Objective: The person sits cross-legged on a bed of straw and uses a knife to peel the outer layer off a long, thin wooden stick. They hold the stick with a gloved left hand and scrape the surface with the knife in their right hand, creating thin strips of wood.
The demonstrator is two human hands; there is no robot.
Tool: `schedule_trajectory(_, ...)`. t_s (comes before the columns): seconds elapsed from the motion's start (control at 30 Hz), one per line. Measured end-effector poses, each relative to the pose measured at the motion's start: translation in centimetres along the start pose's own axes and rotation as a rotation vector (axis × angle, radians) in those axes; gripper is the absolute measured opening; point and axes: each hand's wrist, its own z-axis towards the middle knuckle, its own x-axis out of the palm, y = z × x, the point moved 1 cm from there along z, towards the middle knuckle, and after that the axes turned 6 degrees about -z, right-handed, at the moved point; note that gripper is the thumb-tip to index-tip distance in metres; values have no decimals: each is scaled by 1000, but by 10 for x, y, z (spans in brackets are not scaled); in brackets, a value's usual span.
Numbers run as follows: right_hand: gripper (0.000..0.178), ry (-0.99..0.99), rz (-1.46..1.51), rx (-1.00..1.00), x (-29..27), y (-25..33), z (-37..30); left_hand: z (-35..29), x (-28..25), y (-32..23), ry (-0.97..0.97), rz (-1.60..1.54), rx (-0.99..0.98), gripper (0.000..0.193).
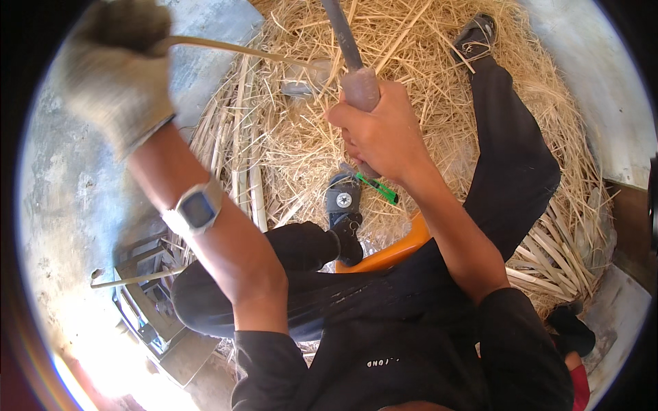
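Note:
My left hand point(123, 75), in a pale work glove with a dark palm, is raised at the upper left and blurred by motion. It is closed on a thin bamboo strip point(233, 47) that reaches right over the straw-like shavings. Near the middle, my bare right hand point(384, 130) grips the brownish handle point(360, 89) of a knife. Its dark, narrow blade point(340, 31) points up and away, and its tip lies outside the picture. Just below the right hand is a slim green object point(378, 188), whose kind I cannot make out.
A heap of pale shavings point(295, 151) covers the floor between my legs. Longer split strips point(558, 250) lie at right. An orange plastic piece point(391, 253) shows under me. A dark slatted frame point(154, 301) stands at lower left, with another strip point(137, 279) across it.

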Motion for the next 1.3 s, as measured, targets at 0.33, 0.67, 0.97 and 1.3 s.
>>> schedule_trajectory(0.33, 13, 97, -246, 174, 42, -108, 27, -3, 26, 41, -465, 290, 282, 38)
schedule_trajectory(0.67, 44, 31, -221, -203, 17, 1, -10, -24, 2, 24, -459, 195, 280, 40)
schedule_trajectory(0.97, 49, -44, -274, -195, 38, -33, -22, -13, 5, 30, -520, 300, 359, 39)
schedule_trajectory(1.3, 48, 27, -341, -56, 30, -57, 0, -9, 4, 17, -605, 231, 357, 42)
